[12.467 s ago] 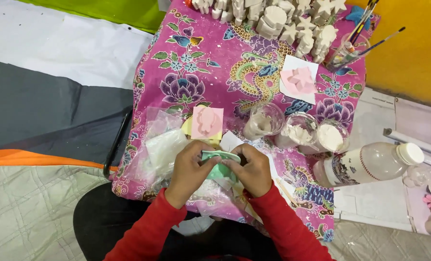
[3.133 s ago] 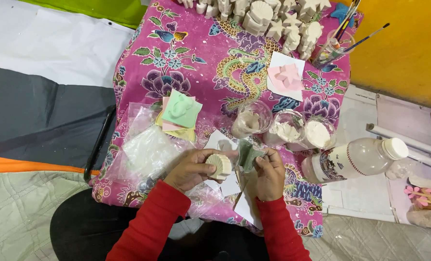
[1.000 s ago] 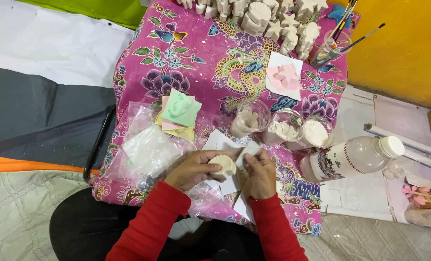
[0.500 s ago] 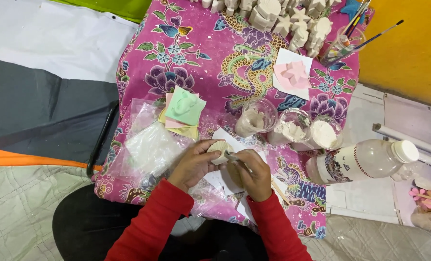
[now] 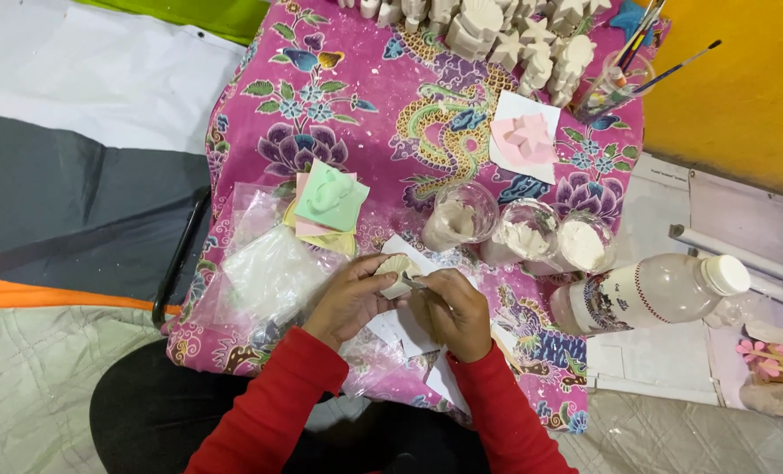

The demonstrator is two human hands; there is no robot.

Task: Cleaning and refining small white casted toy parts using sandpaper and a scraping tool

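- Spread over the low table: a magenta floral cloth (image 5: 382,114), dusted white in places.
- Lying on its side at 3 o'clock from the hands, just off the cloth's edge: a clear plastic bottle (image 5: 650,294) with a white cap, part full of white powder.
- At 9 o'clock from the hands: a crumpled clear plastic bag (image 5: 268,276).
- At 12 to 1 o'clock, in a row: three clear cups (image 5: 523,237) caked with white plaster.
- At 10 o'clock: a stack of soft moulds (image 5: 328,204), green on top, pink and yellow beneath.
- At 1 o'clock, farther up: a pink star mould (image 5: 526,140) on white paper.
- Along the top edge: a crowd of white plaster figures (image 5: 505,31), with a glass of paintbrushes (image 5: 615,83) beside them.
- Left hand (image 5: 349,298): fingers curled round a small pale shell-shaped plaster cast (image 5: 395,272), held just above the cloth near its front edge.
- Right hand (image 5: 454,312): fingers pinched shut on a thin tool (image 5: 415,282), tip against the cast.
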